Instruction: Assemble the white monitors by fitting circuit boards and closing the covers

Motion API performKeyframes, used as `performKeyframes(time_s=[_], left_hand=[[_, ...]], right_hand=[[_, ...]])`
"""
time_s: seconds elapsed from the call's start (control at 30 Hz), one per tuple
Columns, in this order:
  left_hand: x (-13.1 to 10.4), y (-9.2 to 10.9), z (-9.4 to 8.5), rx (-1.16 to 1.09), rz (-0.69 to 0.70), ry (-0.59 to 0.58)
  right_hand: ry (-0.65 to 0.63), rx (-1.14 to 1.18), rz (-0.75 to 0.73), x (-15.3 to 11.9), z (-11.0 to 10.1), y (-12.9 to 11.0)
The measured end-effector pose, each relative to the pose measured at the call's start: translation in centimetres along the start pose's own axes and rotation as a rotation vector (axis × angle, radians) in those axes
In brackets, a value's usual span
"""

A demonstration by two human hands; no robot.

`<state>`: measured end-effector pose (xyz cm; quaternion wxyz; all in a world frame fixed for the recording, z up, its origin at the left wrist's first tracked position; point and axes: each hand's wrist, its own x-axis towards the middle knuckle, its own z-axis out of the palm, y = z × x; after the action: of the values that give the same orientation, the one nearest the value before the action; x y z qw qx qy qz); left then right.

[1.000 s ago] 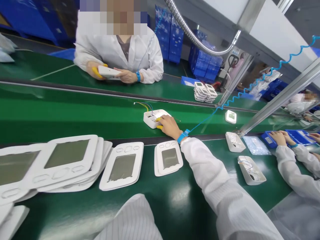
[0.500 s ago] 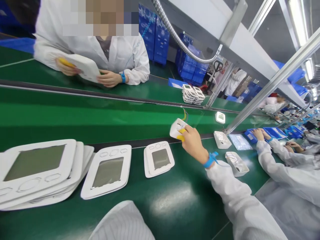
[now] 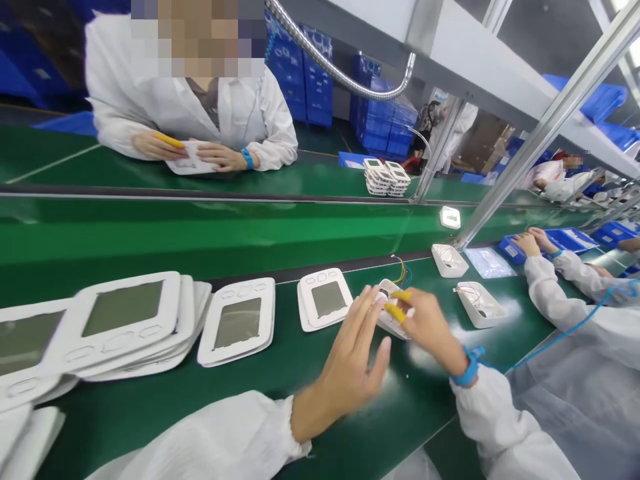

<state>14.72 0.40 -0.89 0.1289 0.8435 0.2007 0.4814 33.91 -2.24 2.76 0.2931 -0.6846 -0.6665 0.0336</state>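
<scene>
While the R hand (image 3: 431, 325), w/ yellow finger covers (image 3: 396, 313), curls over the white housing (image 3: 393, 327), blur hides contact, so can't tell if it's gripping. L hand (image 3: 345, 370) is open, fingers straight, tips at the housing's L side, touch unclear. Housing is on or just above the green surface (image 3: 400, 413), just R of the nearest display panels (image 3: 327, 300). Main risk: loose wires (image 3: 403, 270) stick up past the far rim, so a quick turn could snag or tug them. L hand could bump & scuff the panels b/c they're close. Blue cord (image 3: 580, 321) off the wrist strap (image 3: 470, 367) might catch if the R arm swings.
</scene>
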Motion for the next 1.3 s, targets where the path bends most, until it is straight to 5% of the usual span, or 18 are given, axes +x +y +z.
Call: performKeyframes(time_s=[0.17, 0.33, 0.47, 0.83, 1.1, 1.3], left_hand=[[-1.3, -2.9, 1.6, 0.230, 0.055, -0.205], [-0.6, -3.7, 1.3, 0.273, 0.090, -0.209], [-0.1, -4.0, 0.8, 0.248, 0.100, -0.219], [-2.0, -3.1, -1.1, 0.128, 0.043, -0.173], [-2.1, -2.5, -2.3, 0.213, 0.187, -0.266], [-2.3, -1.6, -1.9, 0.355, 0.236, -0.324]], right_hand=[[0.271, 0.229, 0.133, 4.6, -0.9, 6.1], [0.192, 0.515, 0.310, 4.2, 3.6, 9.1], [0.107, 0.670, 0.417, 1.8, 4.9, 8.1], [0.072, 0.822, 0.490, -2.6, 3.5, 5.5], [0.264, 0.795, 0.356, -1.0, 2.0, 5.8], [0.202, 0.535, 0.054, 3.3, -0.1, 2.7]])
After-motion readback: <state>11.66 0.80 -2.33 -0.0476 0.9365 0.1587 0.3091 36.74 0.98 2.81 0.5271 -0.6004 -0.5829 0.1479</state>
